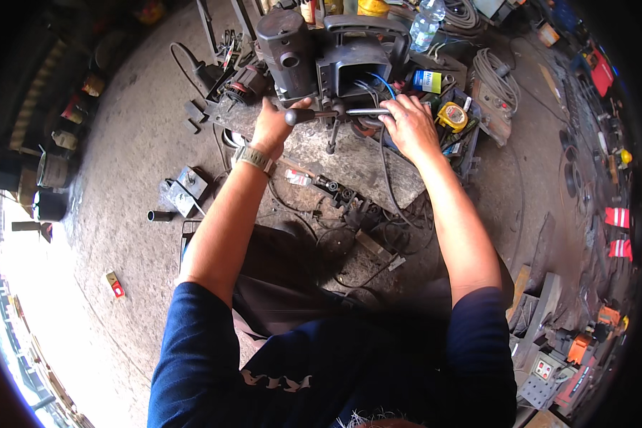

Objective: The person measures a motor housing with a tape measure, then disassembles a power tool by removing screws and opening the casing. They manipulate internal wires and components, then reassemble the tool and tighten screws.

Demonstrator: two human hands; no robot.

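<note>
The T-shaped wrench [333, 114] sits just above the middle of the frame: a metal crossbar with a dark knob at its left end and a shaft dropping down from its centre, set against the black power tool housing [335, 60] behind it. It looks stiff and solid steel, probably greasy (so likely to slip under the palm), and it should take force best at the two ends of the bar, where leverage is greatest.

The left hand [274, 127] is closed around the knobbed left end, thumb up toward the housing, a watch [255, 158] on the wrist. The right hand [408, 125] is wrapped over the right end of the bar, fingers curled on top. Both grips look firm and full-handed.

The housing appears heavy and bulky, with blue wires [379, 84] showing in its open cavity; it rests on a rough stone slab [378, 171]. To the right lie a yellow tape measure [454, 115] and coiled cable [493, 71]; a clear water bottle [426, 23] stands at the top. Small metal blocks [184, 191] lie on the concrete floor [121, 235] at left.
</note>
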